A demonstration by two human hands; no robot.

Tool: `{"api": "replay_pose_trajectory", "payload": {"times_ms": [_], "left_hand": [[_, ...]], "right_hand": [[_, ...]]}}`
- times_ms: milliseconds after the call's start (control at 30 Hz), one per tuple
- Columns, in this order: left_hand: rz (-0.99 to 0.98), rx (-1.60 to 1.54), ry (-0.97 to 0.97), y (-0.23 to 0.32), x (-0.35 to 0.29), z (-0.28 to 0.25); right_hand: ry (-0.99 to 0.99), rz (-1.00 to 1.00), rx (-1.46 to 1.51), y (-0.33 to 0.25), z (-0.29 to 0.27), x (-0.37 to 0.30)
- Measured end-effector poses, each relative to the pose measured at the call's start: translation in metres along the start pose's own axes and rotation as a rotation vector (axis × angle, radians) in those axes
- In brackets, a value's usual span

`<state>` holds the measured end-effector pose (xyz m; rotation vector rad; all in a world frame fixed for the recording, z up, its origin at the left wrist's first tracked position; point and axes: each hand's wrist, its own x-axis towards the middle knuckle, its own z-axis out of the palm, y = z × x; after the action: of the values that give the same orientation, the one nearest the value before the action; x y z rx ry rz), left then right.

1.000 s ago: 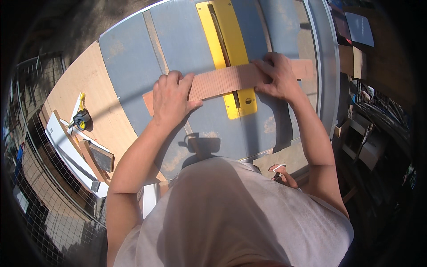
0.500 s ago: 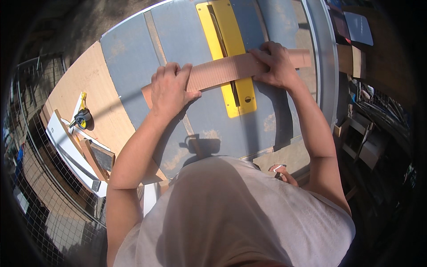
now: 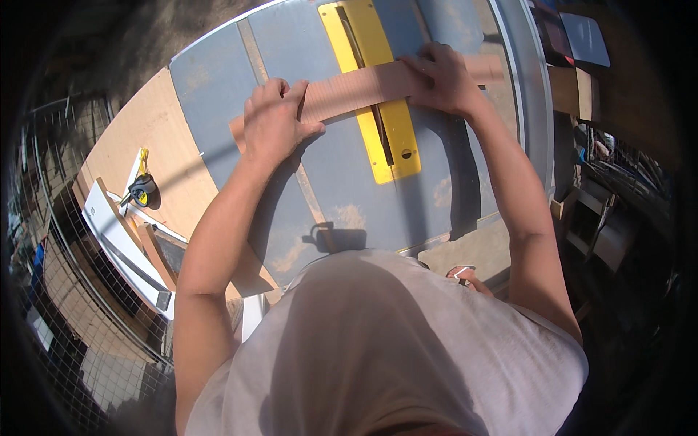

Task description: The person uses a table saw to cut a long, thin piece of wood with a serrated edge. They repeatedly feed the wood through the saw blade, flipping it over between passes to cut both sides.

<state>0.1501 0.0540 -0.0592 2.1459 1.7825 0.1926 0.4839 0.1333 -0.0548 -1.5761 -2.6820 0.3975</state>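
A reddish, finely grooved wooden board (image 3: 352, 91) lies crosswise over the yellow insert plate (image 3: 400, 156) of a grey table saw (image 3: 218, 87). My left hand (image 3: 273, 122) grips the board near its left end, fingers curled over the far edge and thumb by the near one. Further right, my right hand (image 3: 441, 80) clasps the board just past the yellow plate; its right end sticks out beyond that hand. A dark slot (image 3: 383, 138) runs lengthwise through the plate and passes under the board. Any blade beneath the board is hidden.
A metal rail (image 3: 536, 109) borders the saw table on the right. On the pale wooden side panel (image 3: 134, 127) at left sits a yellow-and-black tape measure (image 3: 142, 190), near white and wooden offcuts (image 3: 156, 254). Wire mesh fencing (image 3: 73, 312) stands beyond; my foot (image 3: 472, 278) shows below.
Both hands and the board have shifted a little farther from me along the slot, more so on the right side. The grip of each hand looks the same.
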Motion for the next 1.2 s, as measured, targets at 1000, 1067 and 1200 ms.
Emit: {"api": "replay_pose_trajectory", "payload": {"times_ms": [1000,1067,1200], "left_hand": [[-0.205,-0.854,-0.577,-0.007,0.021,-0.072],[-0.229,-0.936,-0.639,0.005,0.004,-0.065],[-0.191,-0.755,-0.629,0.029,-0.025,-0.063]], "right_hand": [[-0.406,0.118,0.276,-0.012,-0.1,0.014],[-0.494,0.085,0.301,-0.012,-0.099,-0.007],[-0.491,0.105,0.311,-0.009,-0.083,-0.047]]}}
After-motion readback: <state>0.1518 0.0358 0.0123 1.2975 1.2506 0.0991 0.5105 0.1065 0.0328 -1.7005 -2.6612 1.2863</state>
